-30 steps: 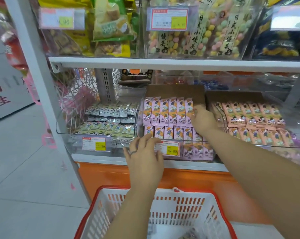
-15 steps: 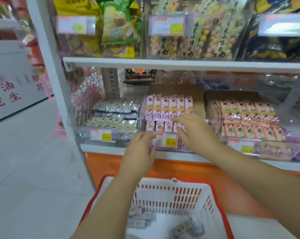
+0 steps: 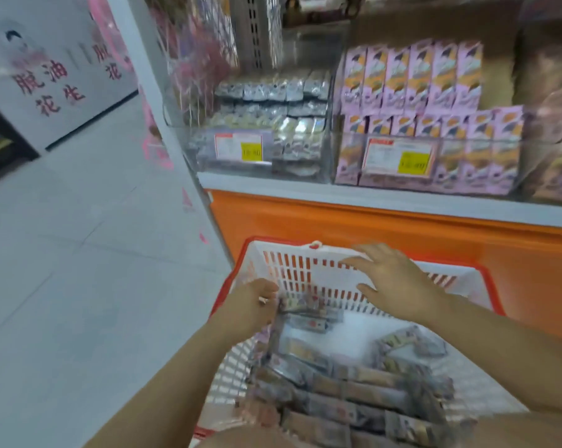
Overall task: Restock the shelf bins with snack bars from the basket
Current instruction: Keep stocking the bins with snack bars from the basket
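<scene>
**Below the shelf, two hands over the basket**

Far to the left, a white wall sign with red characters [image 3: 47, 85] stands beyond the pale grey tiled floor [image 3: 79, 253]. On the shelf to its right, a clear plastic bin [image 3: 202, 156] holds rows of silver-wrapped snack bars [image 3: 273, 92] behind a white-and-yellow price label [image 3: 239, 148]. The neighbouring clear bin [image 3: 447, 169] is packed with upright lilac-and-orange packets [image 3: 412, 79] in two tiers. Beneath both bins runs an orange base panel [image 3: 370, 227].

Against that panel sits the white slotted plastic basket with a red rim [image 3: 329, 271], its near side heaped with grey-and-brown wrapped snack bars [image 3: 354, 392]. The left hand [image 3: 252, 305] reaches down just inside the basket's left wall, fingers curled among the topmost bars. Blur hides whether they have closed round one. The right hand [image 3: 399, 282] hovers above the basket's far wall, palm down, fingers spread and loose, holding nothing.
</scene>
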The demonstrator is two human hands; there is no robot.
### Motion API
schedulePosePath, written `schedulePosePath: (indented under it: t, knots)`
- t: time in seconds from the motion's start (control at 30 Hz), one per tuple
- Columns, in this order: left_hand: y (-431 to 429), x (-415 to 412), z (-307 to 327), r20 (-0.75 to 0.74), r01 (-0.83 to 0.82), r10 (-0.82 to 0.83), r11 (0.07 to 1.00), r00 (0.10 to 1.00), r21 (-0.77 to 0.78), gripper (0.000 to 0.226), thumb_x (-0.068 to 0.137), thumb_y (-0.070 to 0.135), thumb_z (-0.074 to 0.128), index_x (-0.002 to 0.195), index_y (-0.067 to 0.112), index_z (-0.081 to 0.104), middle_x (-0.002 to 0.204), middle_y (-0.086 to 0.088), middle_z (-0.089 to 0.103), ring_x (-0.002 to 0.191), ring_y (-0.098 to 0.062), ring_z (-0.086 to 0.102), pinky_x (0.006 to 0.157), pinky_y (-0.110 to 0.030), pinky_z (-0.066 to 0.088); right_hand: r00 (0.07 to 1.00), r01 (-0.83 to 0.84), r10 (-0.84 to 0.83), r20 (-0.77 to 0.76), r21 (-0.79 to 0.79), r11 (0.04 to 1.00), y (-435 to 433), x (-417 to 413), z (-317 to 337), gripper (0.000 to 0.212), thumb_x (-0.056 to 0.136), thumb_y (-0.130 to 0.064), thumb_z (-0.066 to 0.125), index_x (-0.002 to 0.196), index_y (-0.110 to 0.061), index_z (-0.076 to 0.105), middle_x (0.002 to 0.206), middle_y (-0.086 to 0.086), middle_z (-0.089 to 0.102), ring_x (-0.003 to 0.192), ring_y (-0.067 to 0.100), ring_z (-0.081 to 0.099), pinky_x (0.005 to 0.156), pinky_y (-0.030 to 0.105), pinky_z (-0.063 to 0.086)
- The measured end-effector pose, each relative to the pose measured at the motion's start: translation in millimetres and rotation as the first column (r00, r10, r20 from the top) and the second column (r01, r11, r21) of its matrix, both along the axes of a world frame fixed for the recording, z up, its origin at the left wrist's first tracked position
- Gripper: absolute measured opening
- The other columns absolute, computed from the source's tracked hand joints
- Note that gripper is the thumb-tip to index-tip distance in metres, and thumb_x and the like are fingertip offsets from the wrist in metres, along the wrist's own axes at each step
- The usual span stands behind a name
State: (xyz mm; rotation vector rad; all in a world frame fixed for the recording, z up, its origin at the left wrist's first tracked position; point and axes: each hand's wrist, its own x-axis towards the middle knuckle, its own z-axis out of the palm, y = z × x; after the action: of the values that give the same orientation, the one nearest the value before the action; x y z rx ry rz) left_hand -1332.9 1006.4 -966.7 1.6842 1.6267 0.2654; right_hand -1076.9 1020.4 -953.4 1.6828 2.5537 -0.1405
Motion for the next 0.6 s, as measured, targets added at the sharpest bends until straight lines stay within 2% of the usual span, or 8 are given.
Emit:
schedulePosePath:
  t: [0.03,0.1,0.2,0.23,0.33,0.4,0.5,0.6]
  knots:
    - [0,2,-15,-0.039,0.013,-0.014,1.0,0.999,-0.021,0.03,0.095,0.013,0.054,0.124,0.009,0.058,0.125,-0.006,0.06,0.105,-0.019,0.059,0.083,-0.012,0.039,0.999,0.006,-0.005,0.041,-0.018,1.0,4,3,-10,0.055,0.098,-0.036,0.046,0.149,-0.03,0.025,0.159,-0.001,0.01,0.144,0.02,0.012,0.115,0.038,0.016]
    - [1,7,-44,-0.162,0.05,-0.061,0.996,0.985,-0.073,0.028,0.097,0.015,0.05,0.122,0.01,0.061,0.123,-0.006,0.061,0.111,-0.022,0.058,0.075,-0.012,0.032,0.998,0.005,-0.003,0.056,-0.04,0.999,8,9,-33,0.058,0.095,-0.033,0.053,0.148,-0.027,0.029,0.159,0.005,0.011,0.145,0.024,0.014,0.116,0.042,0.015]
    - [7,10,-91,-0.288,0.047,-0.078,0.992,0.954,-0.115,0.028,0.094,0.014,0.047,0.115,0.002,0.06,0.115,-0.018,0.061,0.104,-0.031,0.059,0.077,-0.026,0.04,0.999,-0.043,0.042,0.022,0.043,0.998,9,15,-59,0.058,0.068,-0.023,0.083,0.123,-0.018,0.064,0.144,0.019,0.043,0.13,0.04,0.043,0.103,0.058,0.035]
    - [9,10,-107,-0.307,0.025,-0.055,0.995,0.95,-0.101,0.032,0.094,0.016,0.047,0.121,0.002,0.056,0.117,-0.019,0.058,0.105,-0.033,0.058,0.08,-0.029,0.042,0.999,-0.036,0.035,0.016,0.08,0.996,9,18,-67,0.057,0.059,-0.023,0.087,0.113,-0.018,0.069,0.139,0.02,0.048,0.125,0.041,0.049,0.098,0.061,0.037]
    - [12,11,-137,-0.363,-0.005,-0.028,0.996,0.931,-0.09,0.058,0.095,0.019,0.047,0.148,0.01,0.026,0.133,-0.018,0.043,0.115,-0.033,0.049,0.091,-0.037,0.041,0.999,-0.047,0.047,0.005,0.126,0.991,6,19,-78,0.051,0.057,-0.024,0.088,0.105,-0.019,0.073,0.14,0.02,0.048,0.126,0.04,0.048,0.103,0.059,0.028]
    - [14,15,-150,-0.439,0.019,-0.064,0.994,0.896,-0.106,0.062,0.097,0.018,0.043,0.151,0.009,0.014,0.141,-0.016,0.035,0.124,-0.033,0.041,0.099,-0.038,0.037,0.998,-0.057,0.062,-0.027,0.169,0.984,7,21,-81,0.046,0.058,-0.024,0.086,0.103,-0.02,0.073,0.14,0.019,0.048,0.126,0.039,0.047,0.105,0.057,0.028]
    - [18,20,-164,-0.524,0.031,-0.102,0.989,0.846,-0.142,0.062,0.097,0.02,0.042,0.149,0.007,0.011,0.145,-0.017,0.03,0.128,-0.037,0.035,0.1,-0.04,0.037,0.994,-0.058,0.074,-0.084,0.187,0.981,11,26,-81,0.039,0.062,-0.019,0.083,0.1,-0.021,0.074,0.138,0.016,0.051,0.123,0.035,0.045,0.105,0.051,0.033]
    - [22,23,-167,-0.575,0.049,-0.102,0.993,0.811,-0.108,0.065,0.094,0.019,0.048,0.149,0.012,0.013,0.139,-0.018,0.036,0.125,-0.037,0.039,0.099,-0.04,0.04,0.992,-0.068,0.089,-0.09,0.212,0.975,13,27,-83,0.037,0.064,-0.017,0.08,0.101,-0.022,0.073,0.138,0.016,0.051,0.122,0.035,0.046,0.102,0.047,0.027]
